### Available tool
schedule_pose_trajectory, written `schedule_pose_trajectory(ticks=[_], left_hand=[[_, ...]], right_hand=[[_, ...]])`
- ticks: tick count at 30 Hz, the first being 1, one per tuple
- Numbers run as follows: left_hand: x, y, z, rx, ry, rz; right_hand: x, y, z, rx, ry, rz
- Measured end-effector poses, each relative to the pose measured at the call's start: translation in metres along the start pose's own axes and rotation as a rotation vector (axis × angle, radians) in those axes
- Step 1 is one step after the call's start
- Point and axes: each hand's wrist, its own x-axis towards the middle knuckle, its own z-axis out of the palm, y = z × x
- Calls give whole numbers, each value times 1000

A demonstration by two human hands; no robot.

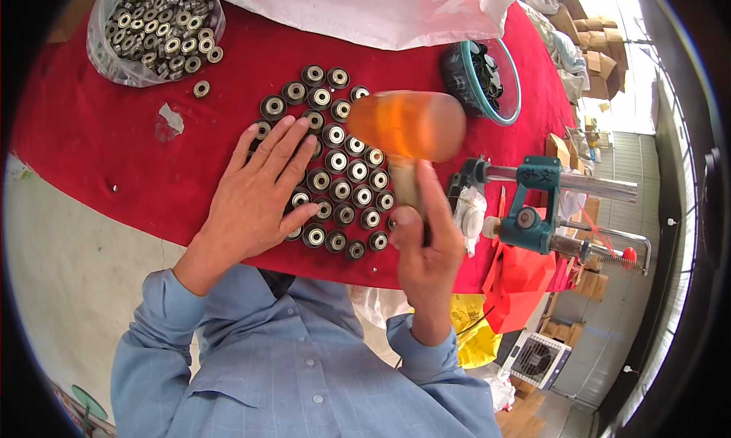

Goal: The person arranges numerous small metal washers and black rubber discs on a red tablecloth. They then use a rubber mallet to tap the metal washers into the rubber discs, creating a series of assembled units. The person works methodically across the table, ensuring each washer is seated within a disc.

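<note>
My right hand (431, 255) is wrapped round the short pale handle of a mallet (407, 124). The mallet's translucent orange head is smeared by motion and hangs over the right side of a cluster of black rollers (336, 162). Each roller stands upright with a metal bearing in its middle. Across the left part of the cluster lies my left hand (255, 191), palm down with fingers stretched out and slightly apart. Its fingers and thumb touch several rollers and hide some of them. The mallet covers others.
A plastic bag of loose bearings (164, 31) sits at the far left, with a single bearing (201, 89) near it. A teal tub of black parts (481, 80) stands at the far right. A green hand press (533, 203) is right of the mallet. Red cloth (99, 145) covers the table.
</note>
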Motion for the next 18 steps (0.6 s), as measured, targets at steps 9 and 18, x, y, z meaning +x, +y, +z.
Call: schedule_pose_trajectory(ticks=[9,18], left_hand=[[0,-2,1,-11,29,4],[-1,-1,-1,-27,17,6]], right_hand=[[29,-1,4,149,6,90],[53,21,15,50,-30,5]])
